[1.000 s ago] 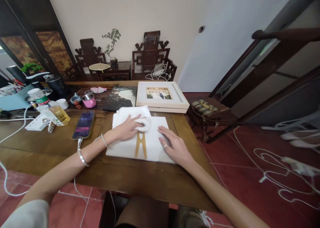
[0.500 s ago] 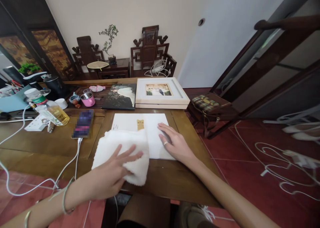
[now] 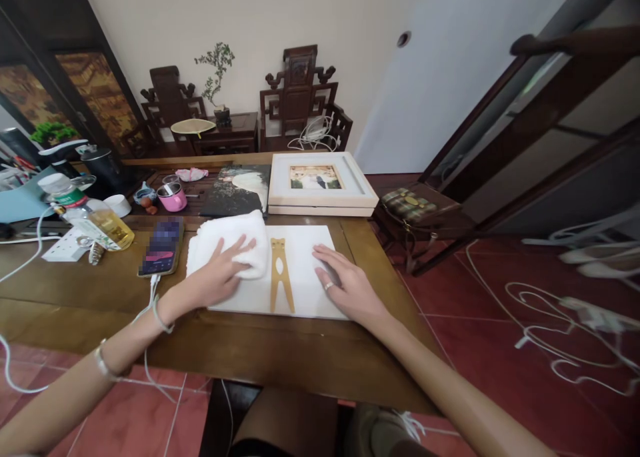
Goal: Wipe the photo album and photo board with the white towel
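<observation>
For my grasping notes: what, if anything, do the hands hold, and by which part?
Left hand is on the white cloth, lower right; whether gripped is unclear. Right hand rests open on the white panel.

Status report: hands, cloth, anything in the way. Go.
Left hand spread on white cloth. Right hand on white board, right side. Cloth over board's left part. Phone close by, left of cloth.

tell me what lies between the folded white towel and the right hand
The head view shows a golden cat-headed shape between towel and right hand, on a flat white rectangular panel.
</observation>
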`<state>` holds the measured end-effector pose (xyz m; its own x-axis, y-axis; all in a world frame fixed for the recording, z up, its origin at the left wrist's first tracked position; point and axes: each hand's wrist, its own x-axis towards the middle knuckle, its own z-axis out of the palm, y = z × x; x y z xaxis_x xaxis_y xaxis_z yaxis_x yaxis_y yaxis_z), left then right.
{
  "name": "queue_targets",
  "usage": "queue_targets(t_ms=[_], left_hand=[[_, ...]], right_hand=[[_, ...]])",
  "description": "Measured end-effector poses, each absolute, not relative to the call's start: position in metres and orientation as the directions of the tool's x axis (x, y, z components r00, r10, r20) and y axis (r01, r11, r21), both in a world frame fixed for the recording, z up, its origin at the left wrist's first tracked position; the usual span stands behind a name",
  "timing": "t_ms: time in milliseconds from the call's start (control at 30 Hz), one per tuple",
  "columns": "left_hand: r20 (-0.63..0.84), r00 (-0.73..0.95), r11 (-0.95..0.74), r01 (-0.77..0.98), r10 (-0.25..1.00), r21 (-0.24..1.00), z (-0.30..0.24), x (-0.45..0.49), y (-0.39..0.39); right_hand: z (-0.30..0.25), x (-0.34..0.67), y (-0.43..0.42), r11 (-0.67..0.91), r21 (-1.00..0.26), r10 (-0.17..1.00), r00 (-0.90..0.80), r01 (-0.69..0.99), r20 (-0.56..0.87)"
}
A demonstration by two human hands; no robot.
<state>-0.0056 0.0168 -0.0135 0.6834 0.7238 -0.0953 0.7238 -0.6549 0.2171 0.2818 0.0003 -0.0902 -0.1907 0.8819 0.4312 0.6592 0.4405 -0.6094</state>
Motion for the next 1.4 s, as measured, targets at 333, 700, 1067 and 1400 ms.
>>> queue_targets(t_ms=[333,700,1067,1400], left_hand=[[-0.336,0.751,-0.613,0.659,0.569,0.436,0.032,-0.017,-0.067],[-0.086,0.722,-0.645,0.660,0.687,0.386,0.007,-0.014,0.055],[-0.293,0.810,-0.600,0.576,0.508,0.555,0.044,-0.037,-0.054],[-0.077,0.665,-0.581,0.698,0.743,0.420,-0.005,-0.016,0.070]], right_hand=[[-0.092,0.281,0.002,0.443,-0.609,0.879,-0.185,0.657,0.440],[-0.090,0.281,0.001,0.440,-0.626,0.879,-0.167,0.644,0.446],[-0.091,0.279,0.003,0.451,-0.631,0.876,-0.177,0.631,0.449],[-0.092,0.281,0.002,0.456,-0.632,0.873,-0.178,0.627,0.454]])
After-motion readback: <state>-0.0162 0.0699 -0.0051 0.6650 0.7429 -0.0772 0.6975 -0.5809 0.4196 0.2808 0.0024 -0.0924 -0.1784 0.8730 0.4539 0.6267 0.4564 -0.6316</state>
